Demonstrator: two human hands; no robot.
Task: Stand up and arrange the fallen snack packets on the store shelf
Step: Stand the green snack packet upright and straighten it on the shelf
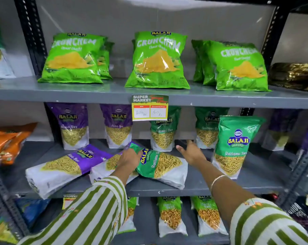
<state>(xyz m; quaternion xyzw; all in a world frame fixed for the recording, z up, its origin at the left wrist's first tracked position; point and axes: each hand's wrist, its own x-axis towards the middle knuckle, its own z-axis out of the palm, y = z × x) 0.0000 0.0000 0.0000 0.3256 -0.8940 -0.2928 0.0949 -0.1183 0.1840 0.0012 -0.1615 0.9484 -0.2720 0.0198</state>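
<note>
On the middle grey shelf (211, 189) a green Ratlami Sev packet (164, 166) lies on its side. My left hand (129, 159) grips its top left corner. My right hand (191, 152) hovers open just right of it, fingers spread, touching nothing. A purple Aloo Sev packet (61, 169) lies flat at the left. A second fallen purple packet (105, 167) lies partly under my left hand and the green one. Another green Ratlami Sev packet (233, 145) stands upright at the front right.
Upright purple and green packets (118, 125) line the back of the middle shelf. Green Crunchem bags (158, 61) stand on the top shelf above a price tag (149, 107). Orange packets (8, 142) lie far left. More green packets (171, 215) stand on the lower shelf.
</note>
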